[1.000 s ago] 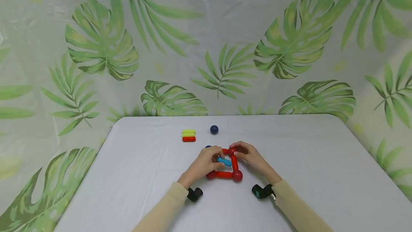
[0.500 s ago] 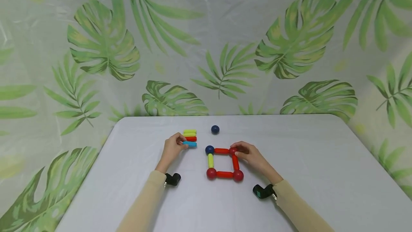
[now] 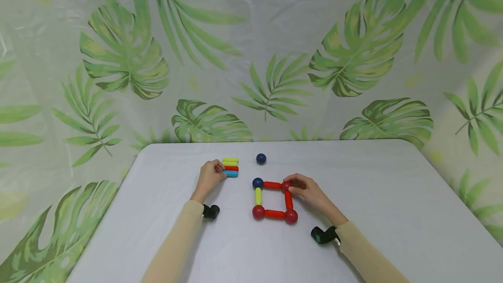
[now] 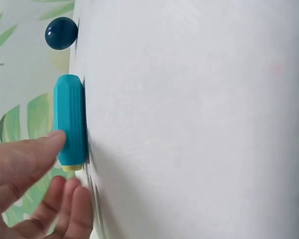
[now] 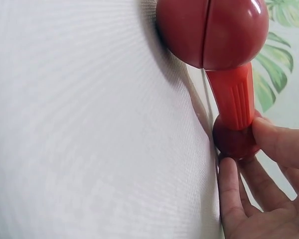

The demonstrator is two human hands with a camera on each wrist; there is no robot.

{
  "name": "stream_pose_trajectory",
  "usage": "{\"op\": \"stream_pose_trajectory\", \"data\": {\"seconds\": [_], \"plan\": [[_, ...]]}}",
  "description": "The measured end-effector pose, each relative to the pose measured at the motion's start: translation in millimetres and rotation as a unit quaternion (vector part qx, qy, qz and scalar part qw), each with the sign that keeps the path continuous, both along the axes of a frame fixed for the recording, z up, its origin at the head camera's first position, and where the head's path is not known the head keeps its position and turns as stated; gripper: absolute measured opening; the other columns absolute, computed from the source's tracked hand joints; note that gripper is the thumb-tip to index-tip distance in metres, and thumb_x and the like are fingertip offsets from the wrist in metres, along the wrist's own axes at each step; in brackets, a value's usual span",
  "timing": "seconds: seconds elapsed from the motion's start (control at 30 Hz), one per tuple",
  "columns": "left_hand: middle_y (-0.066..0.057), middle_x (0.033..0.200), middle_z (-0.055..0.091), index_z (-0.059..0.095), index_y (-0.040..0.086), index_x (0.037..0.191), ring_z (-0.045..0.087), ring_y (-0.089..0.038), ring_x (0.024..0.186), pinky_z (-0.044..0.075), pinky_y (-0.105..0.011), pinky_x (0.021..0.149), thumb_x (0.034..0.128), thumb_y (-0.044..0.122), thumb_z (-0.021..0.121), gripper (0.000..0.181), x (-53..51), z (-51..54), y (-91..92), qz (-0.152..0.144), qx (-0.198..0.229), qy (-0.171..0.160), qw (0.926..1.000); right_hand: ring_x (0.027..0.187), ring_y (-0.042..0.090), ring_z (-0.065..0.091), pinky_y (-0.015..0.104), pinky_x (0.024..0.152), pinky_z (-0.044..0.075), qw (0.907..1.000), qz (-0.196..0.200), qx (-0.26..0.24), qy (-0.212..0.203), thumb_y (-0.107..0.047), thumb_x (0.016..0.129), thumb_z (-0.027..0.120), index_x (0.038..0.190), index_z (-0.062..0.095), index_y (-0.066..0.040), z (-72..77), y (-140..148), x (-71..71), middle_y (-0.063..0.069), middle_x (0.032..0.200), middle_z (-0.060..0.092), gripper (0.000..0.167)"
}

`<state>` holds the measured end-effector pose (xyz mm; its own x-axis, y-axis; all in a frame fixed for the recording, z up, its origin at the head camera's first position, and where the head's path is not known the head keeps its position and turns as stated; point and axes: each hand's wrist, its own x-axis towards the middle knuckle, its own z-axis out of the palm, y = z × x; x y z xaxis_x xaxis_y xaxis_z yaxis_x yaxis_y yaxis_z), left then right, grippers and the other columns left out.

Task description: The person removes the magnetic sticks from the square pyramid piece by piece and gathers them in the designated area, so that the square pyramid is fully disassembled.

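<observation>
In the head view, my left hand [image 3: 209, 180] is at the left end of a blue magnetic stick [image 3: 232, 174]. Its thumb [image 4: 54, 142] lies on the blue stick in the left wrist view; the index finger's contact is hidden. A red stick [image 3: 232, 168] and two yellow sticks [image 3: 230, 162] lie beside it. My right hand [image 3: 311, 192] grips the red ball [image 3: 287, 186] at the far right corner of a square frame. Red sticks [image 3: 274, 214], one yellow stick [image 3: 258, 196], red balls [image 3: 291, 216] and a dark blue ball [image 3: 257, 183] form this frame.
A loose dark blue ball [image 3: 261, 158] lies beyond the frame, near the far edge of the white table [image 3: 353, 165]. Behind the table hangs a leaf-patterned cloth [image 3: 275, 34].
My left hand carried the blue stick from over the frame to the left, and it now lies against the red stick. The right hand has stayed at the corner ball.
</observation>
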<state>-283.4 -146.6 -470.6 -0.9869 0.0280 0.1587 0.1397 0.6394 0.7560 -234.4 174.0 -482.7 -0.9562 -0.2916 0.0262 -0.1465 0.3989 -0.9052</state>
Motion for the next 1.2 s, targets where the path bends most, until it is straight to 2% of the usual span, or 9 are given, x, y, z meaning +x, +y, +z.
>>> {"op": "stream_pose_trajectory", "data": {"seconds": [0.07,0.17,0.3,0.4,0.6,0.8,0.9,1.03,1.2], "plan": [[-0.012,0.086,0.055,0.064,0.000,0.091,0.053,-0.025,0.077,0.045,-0.033,0.069,0.0779,-0.005,0.074,0.017,2.3,0.8,3.4,-0.018,0.004,0.011,0.9998,0.107,0.031,0.055,0.043,0.092,0.048,1.0000,0.002,0.002,-0.002,-0.004,0.094,0.059,0.121,0.060,-0.002,-0.6,0.8,0.1,0.015,0.119,0.059,0.028],[-0.015,0.097,0.059,0.064,0.002,0.099,0.059,-0.028,0.085,0.049,-0.036,0.075,0.0817,-0.003,0.071,0.019,7.8,2.9,15.8,-0.105,0.020,0.019,0.9940,0.107,0.030,0.055,0.041,0.091,0.048,1.0000,-0.004,0.002,-0.008,-0.004,0.093,0.059,0.121,0.061,-0.004,-1.5,1.8,0.0,0.013,0.118,0.059,0.028],[-0.015,0.110,0.063,0.061,0.004,0.111,0.061,-0.028,0.096,0.051,-0.035,0.082,0.0911,0.003,0.062,0.020,14.9,6.2,41.1,-0.250,0.016,-0.028,0.9677,0.109,0.031,0.054,0.043,0.093,0.047,1.0000,-0.001,0.000,-0.005,-0.005,0.094,0.059,0.121,0.061,-0.003,-2.4,3.4,-1.1,0.014,0.119,0.059,0.028],[-0.012,0.110,0.062,0.058,0.007,0.113,0.060,-0.024,0.094,0.050,-0.031,0.080,0.0937,0.008,0.059,0.019,16.2,6.4,58.1,-0.282,-0.023,-0.055,0.9575,0.111,0.033,0.053,0.046,0.094,0.045,0.9999,0.011,-0.001,-0.001,-0.006,0.095,0.058,0.123,0.059,-0.001,-1.8,3.8,-1.5,0.016,0.120,0.058,0.028],[-0.004,0.095,0.055,0.058,0.014,0.103,0.050,-0.019,0.086,0.045,-0.028,0.074,0.0872,0.008,0.065,0.018,13.9,4.4,76.1,-0.270,-0.110,-0.047,0.9555,0.111,0.038,0.052,0.050,0.095,0.043,0.9997,0.019,-0.012,-0.013,0.000,0.094,0.055,0.123,0.056,0.006,16.1,-1.4,7.9,0.023,0.121,0.056,0.029],[-0.004,0.100,0.048,0.063,0.017,0.100,0.049,-0.020,0.088,0.046,-0.030,0.076,0.0880,0.009,0.065,0.015,16.6,2.5,76.7,-0.255,-0.154,-0.019,0.9546,0.111,0.039,0.051,0.050,0.096,0.043,0.9995,0.029,-0.009,-0.013,0.002,0.094,0.054,0.123,0.054,0.009,33.3,-6.3,17.9,0.026,0.121,0.055,0.029],[-0.006,0.105,0.050,0.066,0.014,0.103,0.051,-0.021,0.092,0.047,-0.033,0.083,0.0906,0.008,0.063,0.014,16.4,2.7,73.8,-0.227,-0.116,-0.003,0.9670,0.111,0.039,0.051,0.050,0.096,0.043,0.9995,0.028,-0.009,-0.011,0.002,0.094,0.054,0.123,0.054,0.009,34.0,-5.8,18.2,0.026,0.121,0.055,0.029],[-0.012,0.110,0.055,0.063,0.004,0.111,0.055,-0.026,0.098,0.048,-0.037,0.089,0.0884,0.000,0.065,0.023,5.2,4.2,72.6,-0.155,0.001,0.025,0.9876,0.112,0.039,0.051,0.050,0.096,0.043,0.9994,0.027,-0.013,-0.015,0.001,0.094,0.054,0.123,0.055,0.009,32.7,-5.0,17.1,0.025,0.122,0.055,0.030],[-0.018,0.108,0.059,0.062,-0.004,0.112,0.058,-0.031,0.102,0.048,-0.039,0.090,0.0835,-0.009,0.065,0.029,-19.7,5.7,78.6,-0.055,0.057,0.043,0.9959,0.112,0.038,0.051,0.050,0.096,0.043,0.9995,0.025,-0.015,-0.015,0.001,0.094,0.054,0.123,0.055,0.008,31.4,-5.6,16.5,0.025,0.121,0.055,0.029]]}}
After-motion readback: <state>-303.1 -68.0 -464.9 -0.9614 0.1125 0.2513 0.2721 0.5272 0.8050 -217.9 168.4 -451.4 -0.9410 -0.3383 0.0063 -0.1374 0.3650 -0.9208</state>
